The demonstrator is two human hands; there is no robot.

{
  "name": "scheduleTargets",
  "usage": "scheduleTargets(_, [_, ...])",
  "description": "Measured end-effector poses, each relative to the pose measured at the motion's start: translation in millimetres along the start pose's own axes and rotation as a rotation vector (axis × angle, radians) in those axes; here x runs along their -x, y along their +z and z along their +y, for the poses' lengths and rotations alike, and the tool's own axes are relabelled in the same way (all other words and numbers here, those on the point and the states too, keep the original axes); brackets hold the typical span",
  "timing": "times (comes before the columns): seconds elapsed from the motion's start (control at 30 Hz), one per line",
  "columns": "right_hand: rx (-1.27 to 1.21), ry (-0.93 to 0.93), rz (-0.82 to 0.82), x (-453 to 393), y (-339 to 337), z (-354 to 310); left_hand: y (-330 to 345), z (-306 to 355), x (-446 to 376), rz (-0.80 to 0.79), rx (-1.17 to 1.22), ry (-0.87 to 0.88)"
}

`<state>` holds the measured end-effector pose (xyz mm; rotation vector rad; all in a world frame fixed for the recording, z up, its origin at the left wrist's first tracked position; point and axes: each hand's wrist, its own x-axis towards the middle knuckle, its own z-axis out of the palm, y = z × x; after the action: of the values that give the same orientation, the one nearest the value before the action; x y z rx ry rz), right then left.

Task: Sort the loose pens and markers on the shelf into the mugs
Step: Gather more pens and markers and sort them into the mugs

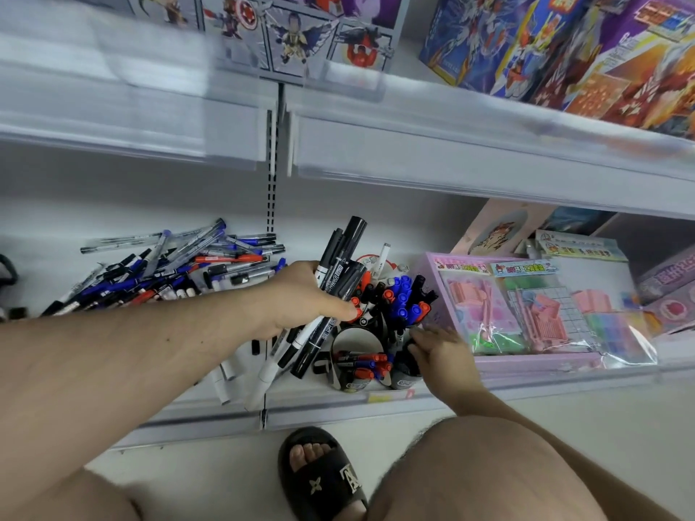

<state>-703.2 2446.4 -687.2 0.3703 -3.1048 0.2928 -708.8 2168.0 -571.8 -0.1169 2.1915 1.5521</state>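
Left hand (301, 295) grips a bundle of markers (334, 280) just above the mugs (361, 332) — right hand (440, 351) clasps one mug's side.

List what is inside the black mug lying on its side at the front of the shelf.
The tipped black mug holds red- and blue-capped markers lying across its opening. Its depth is dark, so how many lie further in cannot be seen. The right hand rests on the mug beside it.
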Motion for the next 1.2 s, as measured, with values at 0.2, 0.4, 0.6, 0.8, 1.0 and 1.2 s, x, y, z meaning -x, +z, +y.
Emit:
scheduleTargets(0.2, [0.121,0.042,-0.355,-4,-6,-12,-1,-1,7,-0.022,0.023,0.011])
scheduleTargets(0.4, [-0.405,0.192,-0.126,-21,-83,-61,-1,6,16,-0.074,-0.016,0.048])
scheduleTargets(0.6, [-0.790,0.156,-0.057,-28,-150,-119,-1,10,22,-0.119,0.010,0.092])
scheduleTargets(0.8, [-0.583,0.275,-0.187,-29,-160,-151,1,10,24,-0.062,0.056,0.109])
scheduleTargets(1.0, [-0.815,0.256,-0.175,-27,-153,-162,1,14,30,-0.068,0.148,0.073])
scheduleTargets(1.2, [-1.085,0.288,-0.117,-25,-140,-144,-5,15,35,-0.158,0.250,0.012])
